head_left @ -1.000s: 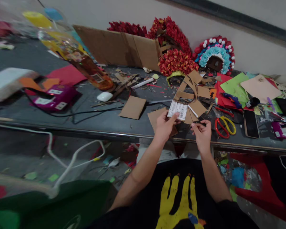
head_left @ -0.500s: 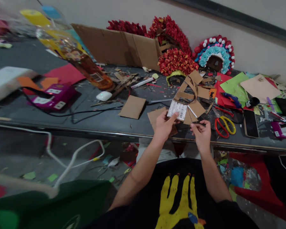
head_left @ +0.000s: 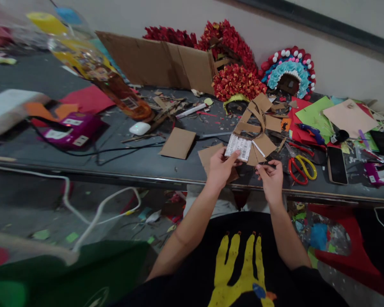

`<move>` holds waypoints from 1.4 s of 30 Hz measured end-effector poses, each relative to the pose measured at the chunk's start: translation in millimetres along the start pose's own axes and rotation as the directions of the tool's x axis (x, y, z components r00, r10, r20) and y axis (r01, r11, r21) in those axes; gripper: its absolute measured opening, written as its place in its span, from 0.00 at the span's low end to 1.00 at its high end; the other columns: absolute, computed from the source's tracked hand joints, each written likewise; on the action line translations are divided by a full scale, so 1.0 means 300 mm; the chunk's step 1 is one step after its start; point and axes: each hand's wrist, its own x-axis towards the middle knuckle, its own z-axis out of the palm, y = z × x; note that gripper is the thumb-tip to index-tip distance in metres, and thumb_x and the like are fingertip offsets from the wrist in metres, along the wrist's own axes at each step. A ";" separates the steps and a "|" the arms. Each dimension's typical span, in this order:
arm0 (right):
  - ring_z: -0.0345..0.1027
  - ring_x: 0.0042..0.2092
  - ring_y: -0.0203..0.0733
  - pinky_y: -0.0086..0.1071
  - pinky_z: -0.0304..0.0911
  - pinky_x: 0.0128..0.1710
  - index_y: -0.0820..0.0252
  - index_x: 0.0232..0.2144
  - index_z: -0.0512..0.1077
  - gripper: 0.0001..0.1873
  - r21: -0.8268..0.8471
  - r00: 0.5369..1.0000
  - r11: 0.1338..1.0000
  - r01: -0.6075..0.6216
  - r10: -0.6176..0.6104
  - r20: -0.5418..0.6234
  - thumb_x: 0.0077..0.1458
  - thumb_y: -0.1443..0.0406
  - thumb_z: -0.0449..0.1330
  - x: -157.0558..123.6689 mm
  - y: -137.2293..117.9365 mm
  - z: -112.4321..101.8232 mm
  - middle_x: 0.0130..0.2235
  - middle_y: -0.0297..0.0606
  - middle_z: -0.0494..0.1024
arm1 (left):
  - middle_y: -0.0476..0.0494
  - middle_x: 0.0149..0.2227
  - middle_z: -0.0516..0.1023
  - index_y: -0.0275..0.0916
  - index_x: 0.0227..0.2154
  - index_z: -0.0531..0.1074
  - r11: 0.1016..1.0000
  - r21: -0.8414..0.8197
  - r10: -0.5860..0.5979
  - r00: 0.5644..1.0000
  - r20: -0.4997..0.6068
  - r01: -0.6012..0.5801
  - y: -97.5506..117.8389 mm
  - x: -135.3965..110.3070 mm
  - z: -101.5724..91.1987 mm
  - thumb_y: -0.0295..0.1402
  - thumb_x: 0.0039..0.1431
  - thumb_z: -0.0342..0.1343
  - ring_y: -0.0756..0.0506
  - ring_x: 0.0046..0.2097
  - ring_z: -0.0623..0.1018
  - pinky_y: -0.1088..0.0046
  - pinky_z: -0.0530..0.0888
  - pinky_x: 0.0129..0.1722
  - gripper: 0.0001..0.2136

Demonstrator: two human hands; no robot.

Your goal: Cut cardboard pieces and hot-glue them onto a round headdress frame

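Observation:
My left hand (head_left: 220, 167) is closed on a piece of cardboard with a white printed label (head_left: 238, 147), thumb on top near its lower edge. To the right, my right hand (head_left: 272, 179) is closed in a pinch at the lower edge of a brown cardboard piece (head_left: 265, 145). A thin dark line runs up from its fingertips; whether it is a stick or an edge I cannot tell. A short white strip (head_left: 258, 149) lies across the cardboard beside the label. Curved cardboard strips (head_left: 256, 114) stand just behind. Another flat cardboard piece (head_left: 208, 157) lies partly under my left hand.
Scissors (head_left: 302, 169) and a phone (head_left: 337, 165) lie right of my right hand. A loose cardboard square (head_left: 178, 143) and a tilted-looking bottle (head_left: 121, 94) are leftward. Red flower-covered pieces (head_left: 238, 83) and a decorated arch (head_left: 289, 72) stand at the wall.
Almost nothing differs. Both hands stay in the same place around the cardboard, with only a very slight shift of the right fingers.

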 end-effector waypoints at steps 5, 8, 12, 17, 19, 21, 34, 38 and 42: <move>0.71 0.25 0.33 0.22 0.59 0.18 0.54 0.33 0.54 0.22 0.008 1.000 1.000 0.002 -0.002 0.000 0.42 0.62 0.65 0.004 0.002 0.001 0.24 0.26 0.77 | 0.47 0.29 0.77 0.33 0.30 0.72 1.000 0.004 -0.004 1.000 0.006 0.004 -0.006 0.007 -0.004 0.42 0.33 0.68 0.52 0.26 0.75 0.76 0.76 0.26 0.22; 0.71 0.24 0.32 0.22 0.59 0.18 0.54 0.33 0.55 0.22 0.008 1.000 1.000 0.006 -0.006 -0.007 0.42 0.62 0.65 0.008 0.003 0.003 0.24 0.25 0.77 | 0.47 0.29 0.77 0.33 0.30 0.72 1.000 0.014 0.001 1.000 0.007 -0.001 -0.009 0.010 -0.006 0.42 0.34 0.68 0.52 0.26 0.75 0.76 0.76 0.26 0.22; 0.70 0.24 0.31 0.21 0.58 0.18 0.54 0.33 0.55 0.22 0.017 1.000 1.000 0.004 -0.004 -0.006 0.41 0.62 0.65 0.013 0.002 0.005 0.24 0.24 0.76 | 0.47 0.28 0.78 0.33 0.30 0.72 0.999 0.039 0.010 1.000 0.007 -0.010 -0.012 0.015 -0.006 0.42 0.33 0.67 0.51 0.25 0.75 0.75 0.76 0.25 0.22; 0.70 0.24 0.31 0.22 0.59 0.19 0.54 0.33 0.55 0.22 0.007 1.000 1.000 0.012 -0.012 -0.001 0.42 0.62 0.65 0.015 0.004 0.006 0.24 0.24 0.75 | 0.48 0.27 0.78 0.33 0.31 0.72 0.999 0.036 0.011 1.000 0.011 -0.011 -0.013 0.016 -0.007 0.42 0.35 0.67 0.51 0.24 0.75 0.75 0.76 0.25 0.21; 0.70 0.24 0.31 0.22 0.59 0.19 0.54 0.33 0.55 0.22 0.004 1.000 1.000 0.019 -0.019 -0.004 0.42 0.62 0.65 0.015 0.006 0.006 0.24 0.24 0.75 | 0.48 0.27 0.78 0.33 0.31 0.72 0.999 0.036 0.008 1.000 0.005 -0.008 -0.010 0.014 -0.006 0.41 0.35 0.67 0.51 0.24 0.75 0.75 0.76 0.25 0.20; 0.70 0.24 0.31 0.22 0.59 0.19 0.54 0.33 0.55 0.22 0.004 1.000 1.000 0.026 -0.025 -0.004 0.42 0.62 0.65 0.015 0.008 0.005 0.24 0.24 0.75 | 0.48 0.27 0.78 0.33 0.31 0.72 0.999 0.039 0.005 1.000 0.003 -0.005 -0.009 0.012 -0.005 0.41 0.35 0.67 0.51 0.24 0.75 0.74 0.76 0.25 0.20; 0.69 0.25 0.31 0.22 0.58 0.20 0.54 0.33 0.55 0.22 0.003 1.000 1.000 0.019 -0.019 -0.003 0.42 0.61 0.65 0.015 0.010 0.006 0.24 0.24 0.75 | 0.47 0.28 0.78 0.33 0.33 0.72 1.000 0.028 0.004 1.000 0.019 -0.005 -0.022 0.016 -0.009 0.41 0.36 0.66 0.51 0.24 0.75 0.75 0.75 0.25 0.21; 0.70 0.25 0.32 0.22 0.59 0.20 0.55 0.34 0.55 0.22 0.008 1.000 1.000 0.021 -0.021 0.007 0.42 0.61 0.65 0.014 0.007 0.004 0.25 0.25 0.76 | 0.47 0.28 0.77 0.33 0.32 0.72 1.000 0.016 0.012 1.000 0.001 -0.012 -0.021 0.020 -0.003 0.41 0.36 0.67 0.52 0.25 0.75 0.77 0.75 0.23 0.21; 0.71 0.26 0.32 0.22 0.60 0.20 0.54 0.34 0.55 0.22 0.003 1.000 1.000 0.020 -0.020 0.008 0.42 0.60 0.65 0.010 0.004 -0.003 0.26 0.26 0.76 | 0.47 0.29 0.77 0.34 0.32 0.72 1.000 0.002 0.029 1.000 -0.009 -0.029 -0.014 0.021 -0.001 0.41 0.36 0.67 0.52 0.25 0.74 0.78 0.75 0.23 0.20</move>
